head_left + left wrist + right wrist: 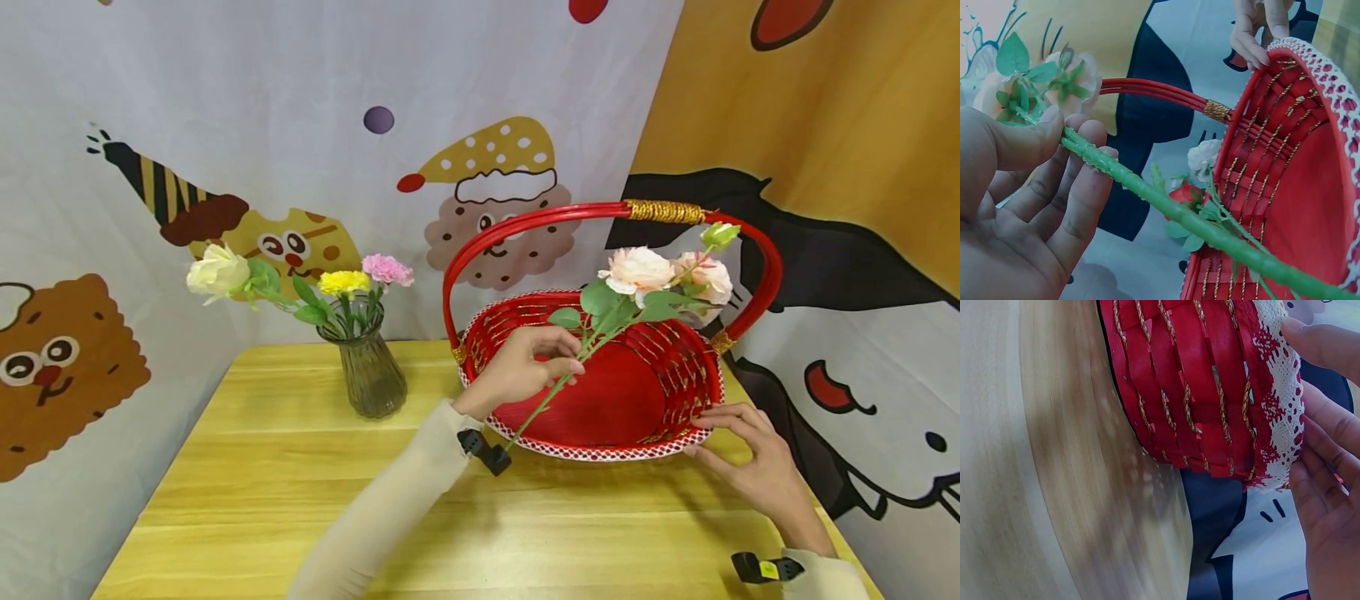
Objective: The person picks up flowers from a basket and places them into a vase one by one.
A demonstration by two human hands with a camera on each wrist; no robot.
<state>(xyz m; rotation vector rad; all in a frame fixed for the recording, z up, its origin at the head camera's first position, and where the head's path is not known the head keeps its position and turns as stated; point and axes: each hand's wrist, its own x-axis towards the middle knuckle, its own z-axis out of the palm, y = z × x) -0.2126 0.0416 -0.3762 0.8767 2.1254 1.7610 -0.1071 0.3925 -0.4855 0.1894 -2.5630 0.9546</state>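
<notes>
Left hand (528, 367) pinches 1 pink flower spray (613, 317); long axis diagonal, blooms upper right in head view. Right hand (750, 467), half-curled, grips red basket (600, 455) rim. Wooden table (262, 467); cartoon-print curtain (247, 75) behind.

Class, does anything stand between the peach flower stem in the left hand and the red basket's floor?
Possibly the near rim: the lower part of the stem overlaps it in the head view. Nothing else visible blocks the middle of the floor; a red flower shows at one side.
</notes>
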